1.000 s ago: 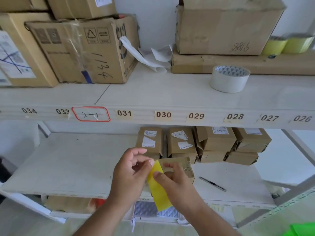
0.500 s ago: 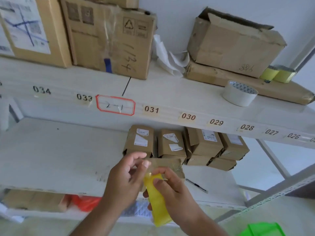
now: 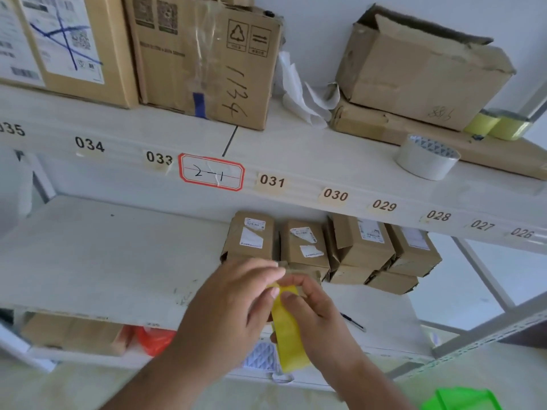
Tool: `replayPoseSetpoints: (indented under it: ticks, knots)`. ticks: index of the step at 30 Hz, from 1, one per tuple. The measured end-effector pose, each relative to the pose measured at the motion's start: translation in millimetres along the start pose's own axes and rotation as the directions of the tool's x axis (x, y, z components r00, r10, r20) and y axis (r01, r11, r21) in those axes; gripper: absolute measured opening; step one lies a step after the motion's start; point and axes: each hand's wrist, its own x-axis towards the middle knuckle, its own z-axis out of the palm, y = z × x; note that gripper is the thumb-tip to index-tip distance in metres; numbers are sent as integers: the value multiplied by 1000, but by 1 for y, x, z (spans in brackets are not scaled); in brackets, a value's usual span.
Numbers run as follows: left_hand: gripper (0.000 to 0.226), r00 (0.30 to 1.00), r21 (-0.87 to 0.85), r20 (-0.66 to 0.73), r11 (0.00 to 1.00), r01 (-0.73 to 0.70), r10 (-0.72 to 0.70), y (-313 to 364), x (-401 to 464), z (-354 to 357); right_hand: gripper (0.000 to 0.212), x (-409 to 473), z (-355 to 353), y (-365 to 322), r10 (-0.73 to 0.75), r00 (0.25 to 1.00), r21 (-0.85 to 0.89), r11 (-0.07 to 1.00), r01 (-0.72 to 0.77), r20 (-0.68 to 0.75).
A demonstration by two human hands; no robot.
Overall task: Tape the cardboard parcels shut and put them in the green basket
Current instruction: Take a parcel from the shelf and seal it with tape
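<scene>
Here, yellow tape strip (image 3: 288,332) glossy, hanging over small brown parcel (image 3: 307,273).

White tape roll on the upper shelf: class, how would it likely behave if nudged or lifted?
The white tape roll lies flat on its side face, so a nudge would probably slide it, not roll it. Being a hollow ring, it is likely light and easy to grip.
</scene>
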Motion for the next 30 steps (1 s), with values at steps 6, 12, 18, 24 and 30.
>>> replayPoseSetpoints:
  ticks: [6,12,18,24,30]
  knots:
    - [41,986,146,163,989,7,-31,-12,16,0,17,0,3,6,-15,1000,-1,1000,15,21]
    - [43,959,26,240,988,150,-152,-17,18,7,20,3,4,13,-47,996,10,999,47,71]
    - [37,949,-204,49,927,316,-312,-30,10,0,19,5,5,17,-10,999,48,999,8,39]
    - [24,984,-66,-10,982,175,-176,-23,3,-8,14,11,5,16,-9,999,64,998,6,48]
    - [34,976,34,129,984,174,-177,-23,8,-6,15,17,11,19,-41,997,43,998,38,72]
